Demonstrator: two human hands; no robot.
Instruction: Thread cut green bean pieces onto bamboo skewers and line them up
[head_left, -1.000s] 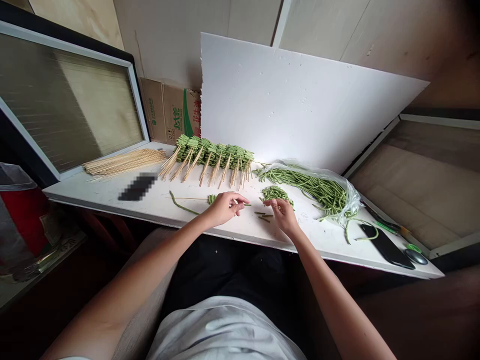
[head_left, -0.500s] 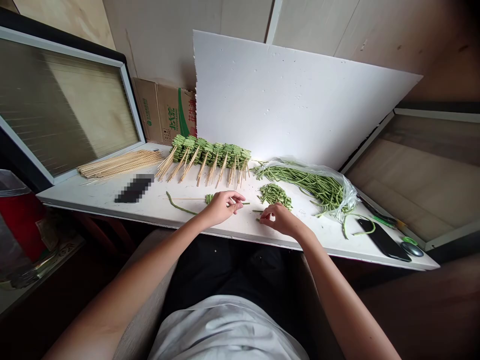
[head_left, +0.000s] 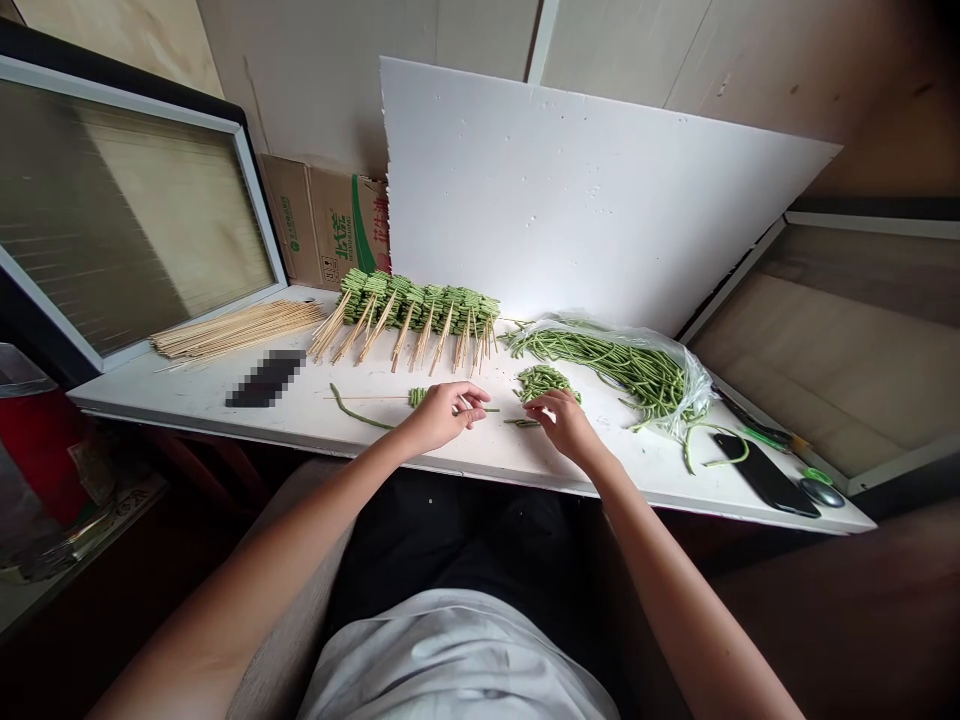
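My left hand (head_left: 448, 415) is curled, with a long green bean (head_left: 358, 414) running under it from the left. A green end (head_left: 491, 408) sticks out past its fingertips; whether it belongs to that bean is hidden. Beside its wrist, a thin bamboo skewer (head_left: 360, 398) lies on the table, with short bean pieces (head_left: 418, 397) threaded side by side; my hand partly covers them. My right hand (head_left: 556, 418) hovers at the near edge of a heap of cut bean pieces (head_left: 544, 381), thumb and fingers slightly apart. A few pieces (head_left: 519, 422) lie below its fingertips.
Finished bean skewers (head_left: 420, 305) are stacked at the back, with loose bamboo skewers (head_left: 236, 330) to their left. A plastic bag of long beans (head_left: 630, 365) lies right of the heap. A black phone (head_left: 765, 475) is near the table's right end. A white board (head_left: 585, 200) stands behind.
My right hand has moved up and slightly right, from the small pieces near the table's front toward the heap, and its fingers have loosened. My left hand has stayed in place.
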